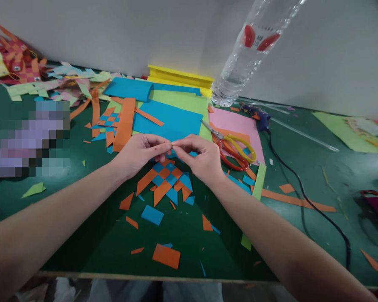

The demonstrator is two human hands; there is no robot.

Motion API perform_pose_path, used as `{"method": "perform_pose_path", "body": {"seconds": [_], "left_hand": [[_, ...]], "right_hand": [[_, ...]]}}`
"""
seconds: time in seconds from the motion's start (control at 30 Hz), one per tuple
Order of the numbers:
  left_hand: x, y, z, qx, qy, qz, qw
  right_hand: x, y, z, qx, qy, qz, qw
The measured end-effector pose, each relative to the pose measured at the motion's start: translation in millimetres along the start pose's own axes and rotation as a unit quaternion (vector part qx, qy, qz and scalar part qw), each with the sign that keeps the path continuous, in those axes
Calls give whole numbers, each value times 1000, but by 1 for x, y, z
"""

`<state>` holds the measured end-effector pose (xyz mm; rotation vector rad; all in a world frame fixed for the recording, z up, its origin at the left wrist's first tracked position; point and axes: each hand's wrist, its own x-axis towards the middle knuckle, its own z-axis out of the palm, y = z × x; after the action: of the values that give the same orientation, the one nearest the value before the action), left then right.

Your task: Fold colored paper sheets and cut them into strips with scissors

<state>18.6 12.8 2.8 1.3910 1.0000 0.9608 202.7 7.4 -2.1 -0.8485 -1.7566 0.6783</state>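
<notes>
My left hand (141, 153) and my right hand (199, 159) meet fingertip to fingertip above a woven piece of orange and blue paper strips (166, 179) lying on the green table (82, 235). Both hands pinch at something very small and pale between the fingertips; I cannot make out what it is. The top edge of the woven piece is hidden under my fingers. Cut scraps of orange paper (166, 256) and blue paper (152, 214) lie scattered in front of the woven piece.
Scissors with red and yellow handles (234, 150) lie right of my right hand. Sheets of blue (170, 119), green, pink and yellow paper are stacked behind. A clear plastic bottle (239, 63), a blue glue gun (260, 117) with black cord and finished woven pieces (15, 63) sit around.
</notes>
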Motion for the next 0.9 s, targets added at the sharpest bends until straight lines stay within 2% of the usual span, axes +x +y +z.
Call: {"method": "perform_pose_path", "body": {"seconds": [0.23, 0.5, 0.9], "left_hand": [[1, 0, 0, -33, -20, -2, 999], [1, -1, -2, -14, -17, -8, 1000], [1, -1, -1, -49, -17, -12, 999]], "right_hand": [[0, 0, -1, 10, -3, -1, 1000], [-1, -1, -1, 5, -6, 0, 1000], [0, 0, -1, 11, -14, -19, 1000]]}}
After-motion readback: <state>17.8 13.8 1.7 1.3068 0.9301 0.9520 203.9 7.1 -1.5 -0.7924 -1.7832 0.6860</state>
